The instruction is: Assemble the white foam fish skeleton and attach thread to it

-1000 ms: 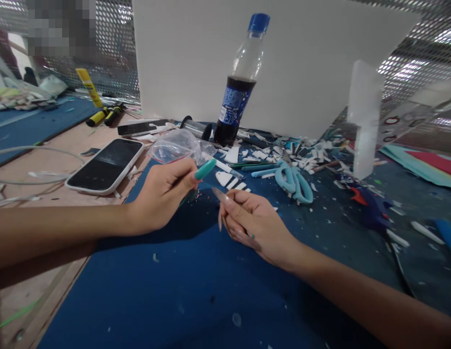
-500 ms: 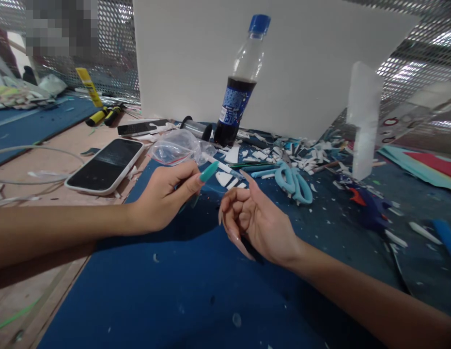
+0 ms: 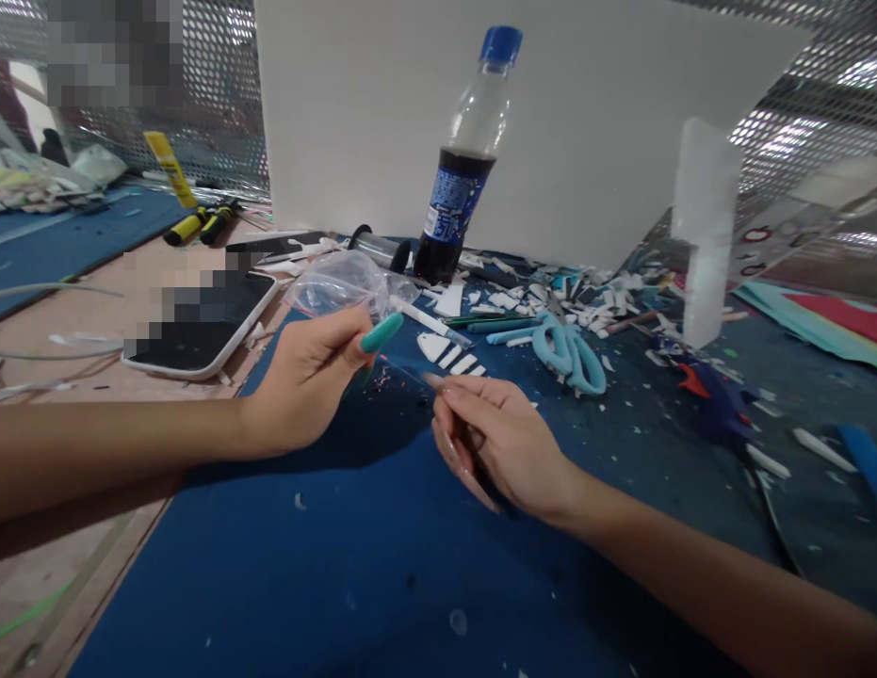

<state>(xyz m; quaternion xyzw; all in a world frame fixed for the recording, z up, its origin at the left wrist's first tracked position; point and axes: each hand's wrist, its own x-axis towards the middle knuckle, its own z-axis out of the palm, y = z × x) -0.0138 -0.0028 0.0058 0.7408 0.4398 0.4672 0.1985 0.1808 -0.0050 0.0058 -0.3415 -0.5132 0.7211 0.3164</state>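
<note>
A thin clear thread (image 3: 405, 374) runs between my two hands, faint against the blue mat (image 3: 325, 574). My left hand (image 3: 307, 377) is closed in a pinch at one end, its long teal thumbnail pointing right. At the other end, thumb and forefinger of my right hand (image 3: 505, 428) are pressed together on the thread, with the other fingers curled below. Small coloured bits (image 3: 382, 379), perhaps beads, lie on the mat beyond the gap between the hands. Whatever sits deeper inside the left fingers is hidden.
Behind the hands are a clear plastic bag (image 3: 339, 282), a spool (image 3: 374, 249) and a dark-drink bottle (image 3: 456, 188). Light-blue scissors (image 3: 569, 358) lie among white scraps. A phone (image 3: 219, 330) is at left; a dark-blue glue gun (image 3: 721, 400) lies at right.
My right thumb and forefinger have closed into a pinch; before, they were apart. My left hand has shifted slightly left. The thread between the hands now shows.
</note>
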